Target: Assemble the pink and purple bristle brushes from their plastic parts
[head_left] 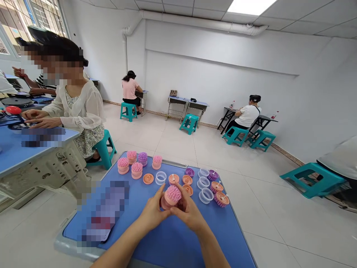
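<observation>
I'm in what looks like a classroom-style workroom. My desk (164, 243) is blue-topped, with brush parts (187, 179) set out on it. Others sit on teal stools (128, 108) at desks (16, 158): a worker (83, 106) at ten o'clock, a person in pink (129, 89) at eleven, another in white (248, 117) between one and two. The walls (223, 48) are white, the floor (164, 138) tiled, the window (44, 15) at ten barred.

From here I can't read any words or numbers: the reddish labels (275, 116) on the far-right bottles (232, 104) are too small, the near-left phone-like slab (107, 212) blurred over.
</observation>
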`<control>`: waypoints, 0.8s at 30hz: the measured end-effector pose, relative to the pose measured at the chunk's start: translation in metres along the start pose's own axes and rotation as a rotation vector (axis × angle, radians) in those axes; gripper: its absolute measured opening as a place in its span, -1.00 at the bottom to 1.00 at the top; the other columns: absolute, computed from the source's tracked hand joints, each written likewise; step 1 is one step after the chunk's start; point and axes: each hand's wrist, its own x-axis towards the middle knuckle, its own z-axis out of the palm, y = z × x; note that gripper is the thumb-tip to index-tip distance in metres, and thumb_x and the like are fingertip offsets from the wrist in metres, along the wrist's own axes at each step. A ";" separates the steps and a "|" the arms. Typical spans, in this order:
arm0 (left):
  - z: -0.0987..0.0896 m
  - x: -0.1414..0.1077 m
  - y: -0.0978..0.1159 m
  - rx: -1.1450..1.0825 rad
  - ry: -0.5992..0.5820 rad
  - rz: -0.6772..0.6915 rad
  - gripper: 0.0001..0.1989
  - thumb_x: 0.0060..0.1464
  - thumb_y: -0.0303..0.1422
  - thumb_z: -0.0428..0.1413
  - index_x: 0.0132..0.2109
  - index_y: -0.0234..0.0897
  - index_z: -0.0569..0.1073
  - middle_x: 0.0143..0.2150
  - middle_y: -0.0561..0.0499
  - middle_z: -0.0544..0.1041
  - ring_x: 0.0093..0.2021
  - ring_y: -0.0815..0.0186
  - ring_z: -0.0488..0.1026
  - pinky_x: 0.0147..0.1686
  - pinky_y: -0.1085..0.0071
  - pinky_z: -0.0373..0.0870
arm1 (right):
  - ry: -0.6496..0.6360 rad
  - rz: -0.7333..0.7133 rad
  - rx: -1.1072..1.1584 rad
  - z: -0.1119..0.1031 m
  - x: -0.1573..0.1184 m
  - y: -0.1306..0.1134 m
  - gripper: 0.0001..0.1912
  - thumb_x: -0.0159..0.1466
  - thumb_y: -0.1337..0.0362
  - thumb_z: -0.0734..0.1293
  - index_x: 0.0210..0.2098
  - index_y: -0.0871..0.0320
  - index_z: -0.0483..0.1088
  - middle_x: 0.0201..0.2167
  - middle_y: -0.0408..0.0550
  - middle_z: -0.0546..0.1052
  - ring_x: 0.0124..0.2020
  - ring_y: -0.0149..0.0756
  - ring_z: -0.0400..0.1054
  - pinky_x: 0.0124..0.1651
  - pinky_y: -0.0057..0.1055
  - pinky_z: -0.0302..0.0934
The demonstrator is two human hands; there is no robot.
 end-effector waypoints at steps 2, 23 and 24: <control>0.000 0.000 0.001 -0.007 -0.014 -0.049 -0.13 -0.17 -0.43 0.19 0.28 -0.29 0.00 -0.02 -0.12 0.50 -0.15 0.16 0.47 -0.17 0.28 0.42 | -0.003 0.009 0.039 -0.001 0.001 0.000 -0.29 0.06 0.34 0.41 0.17 0.03 0.11 -0.09 -0.02 0.42 -0.13 -0.18 0.35 -0.04 -0.20 0.23; 0.001 0.000 0.002 -0.222 -0.048 -0.071 -0.10 -0.24 -0.49 0.22 0.27 -0.28 0.03 0.07 -0.16 0.43 0.00 0.07 0.40 -0.06 0.22 0.38 | -0.041 0.059 0.091 -0.003 0.001 -0.008 -0.29 0.00 0.20 0.46 0.12 0.02 0.19 -0.12 -0.03 0.43 -0.28 -0.25 0.36 -0.17 -0.26 0.25; 0.001 0.000 0.001 -0.235 -0.052 -0.073 -0.09 -0.24 -0.50 0.22 0.27 -0.29 0.02 0.05 -0.16 0.44 -0.02 0.08 0.41 -0.08 0.22 0.38 | -0.049 0.058 0.101 -0.003 0.001 -0.008 -0.31 0.01 0.20 0.46 0.11 0.01 0.20 -0.13 -0.03 0.43 -0.26 -0.24 0.36 -0.16 -0.26 0.25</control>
